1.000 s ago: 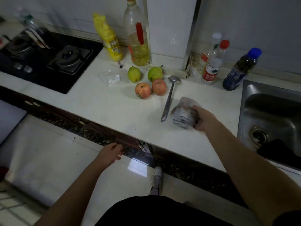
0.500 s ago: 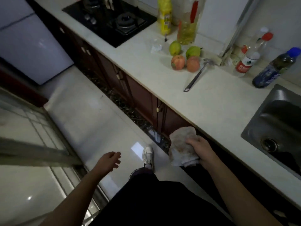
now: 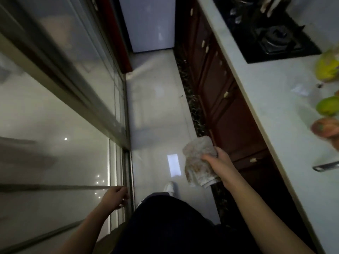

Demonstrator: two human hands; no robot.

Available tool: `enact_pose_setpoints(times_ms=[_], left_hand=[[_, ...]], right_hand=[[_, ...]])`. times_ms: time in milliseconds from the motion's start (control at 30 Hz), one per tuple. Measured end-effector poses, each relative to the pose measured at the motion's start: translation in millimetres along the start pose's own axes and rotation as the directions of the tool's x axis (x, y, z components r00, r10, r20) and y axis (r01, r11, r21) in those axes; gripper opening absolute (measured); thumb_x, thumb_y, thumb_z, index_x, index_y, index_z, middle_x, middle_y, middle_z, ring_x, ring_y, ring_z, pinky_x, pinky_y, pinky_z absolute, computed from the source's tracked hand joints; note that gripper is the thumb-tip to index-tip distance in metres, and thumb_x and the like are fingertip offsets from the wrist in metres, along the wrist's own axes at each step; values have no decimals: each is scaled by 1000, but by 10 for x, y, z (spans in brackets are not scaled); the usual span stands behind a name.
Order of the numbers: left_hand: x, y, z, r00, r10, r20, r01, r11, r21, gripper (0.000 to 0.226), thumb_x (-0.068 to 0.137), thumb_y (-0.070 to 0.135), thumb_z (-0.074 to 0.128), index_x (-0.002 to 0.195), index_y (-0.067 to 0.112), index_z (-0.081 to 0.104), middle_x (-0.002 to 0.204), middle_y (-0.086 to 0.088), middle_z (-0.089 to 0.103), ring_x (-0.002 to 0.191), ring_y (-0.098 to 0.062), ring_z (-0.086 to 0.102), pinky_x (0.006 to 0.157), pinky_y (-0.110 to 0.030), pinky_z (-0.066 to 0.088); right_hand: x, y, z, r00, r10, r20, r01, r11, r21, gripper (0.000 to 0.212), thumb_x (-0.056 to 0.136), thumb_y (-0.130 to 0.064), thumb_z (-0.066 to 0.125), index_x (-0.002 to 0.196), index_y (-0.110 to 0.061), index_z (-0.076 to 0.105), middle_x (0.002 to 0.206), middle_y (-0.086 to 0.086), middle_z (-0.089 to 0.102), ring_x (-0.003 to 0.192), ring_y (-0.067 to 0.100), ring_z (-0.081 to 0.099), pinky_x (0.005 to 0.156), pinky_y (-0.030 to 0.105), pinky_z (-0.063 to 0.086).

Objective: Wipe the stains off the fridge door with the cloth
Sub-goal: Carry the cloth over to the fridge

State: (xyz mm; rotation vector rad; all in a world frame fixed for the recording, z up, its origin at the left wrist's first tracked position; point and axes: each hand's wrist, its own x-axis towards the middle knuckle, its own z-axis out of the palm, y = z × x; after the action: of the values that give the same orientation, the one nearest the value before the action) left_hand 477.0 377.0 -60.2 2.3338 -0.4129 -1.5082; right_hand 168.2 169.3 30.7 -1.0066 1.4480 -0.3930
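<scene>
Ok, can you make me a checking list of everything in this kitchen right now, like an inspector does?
Surface: pale countertop on the right, with a black gas hob set in it.
Job's things: stained cloth, bunched; white fridge door at the far end of the floor, not yet reached.
Clutter: green fruit, reddish fruit, a blurred yellow item, a metal handle, all on the countertop.
Hands: right hand grips the cloth; left hand hangs loosely curled, holding nothing.
Cables: nothing seen.
Surroundings: glass sliding door on the left, dark wooden cabinets, glossy pale floor.
</scene>
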Motion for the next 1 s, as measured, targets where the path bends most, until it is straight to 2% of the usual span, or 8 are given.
enact_pose_setpoints(times_ms=[133,233,367,500,567,700,867,1000], left_hand=[[258,486,-253,999,-41,3,41,999,3,20,98,14,51,91,0,64,83,-18,64,73,-27,58,54,-22,36],[512,1101,-369,1000,24,15,-24,1000,19,18,97,13,52,85,4,62,78,-14,65,60,-24,59,46,-19,37],[931,1976,-520,990,142,7,-143,989,48,17,98,15,54,85,8,64,76,-6,67,54,-15,61,45,-19,41],[1393,2778,-702,982,190,-9,-189,981,33,20,100,14,53,85,8,64,76,-8,66,56,-16,60,45,-19,43],[1585,3079,-816,986,163,-33,-163,987,1,16,101,10,51,93,2,63,81,-14,64,58,-20,58,40,-14,42],[1781,3457,-1040,997,23,-69,-31,993,-117,19,103,7,46,91,1,58,78,-16,56,46,-13,54,35,-13,36],[2025,3686,-1376,983,-130,-130,86,950,-300,20,103,15,47,94,5,63,85,-14,64,65,-24,57,59,-24,36],[2343,3904,-1622,964,-217,-154,140,905,-401,21,103,12,48,88,4,62,78,-15,62,47,-17,59,52,-20,36]], right_hand=[[377,-461,225,999,-36,40,39,997,-73,34,84,-15,74,117,-20,66,109,4,73,98,20,72,91,43,60],[672,-726,219,998,-61,32,63,994,-91,25,83,-17,74,105,-27,68,102,1,75,91,16,74,81,38,62],[1189,-1074,145,999,-51,8,51,998,-42,25,85,-12,72,102,-29,66,101,2,74,77,7,74,56,19,56],[1933,-1488,89,1000,-18,7,18,1000,-21,28,87,-14,70,112,-25,64,106,4,72,87,17,74,63,28,59],[2356,-1760,110,1000,-7,10,7,1000,-11,29,88,-14,70,114,-23,64,108,5,71,94,21,72,71,34,61],[3089,-2473,243,997,-15,80,17,999,-29,21,88,-14,71,100,-30,64,103,3,72,88,18,73,62,25,58],[3957,-3556,570,972,-80,223,119,979,-168,20,87,-15,71,97,-31,64,104,3,72,92,19,72,81,37,60],[4593,-4287,892,948,-133,288,197,959,-205,17,86,-16,72,96,-28,65,99,1,74,78,10,74,64,26,57]])
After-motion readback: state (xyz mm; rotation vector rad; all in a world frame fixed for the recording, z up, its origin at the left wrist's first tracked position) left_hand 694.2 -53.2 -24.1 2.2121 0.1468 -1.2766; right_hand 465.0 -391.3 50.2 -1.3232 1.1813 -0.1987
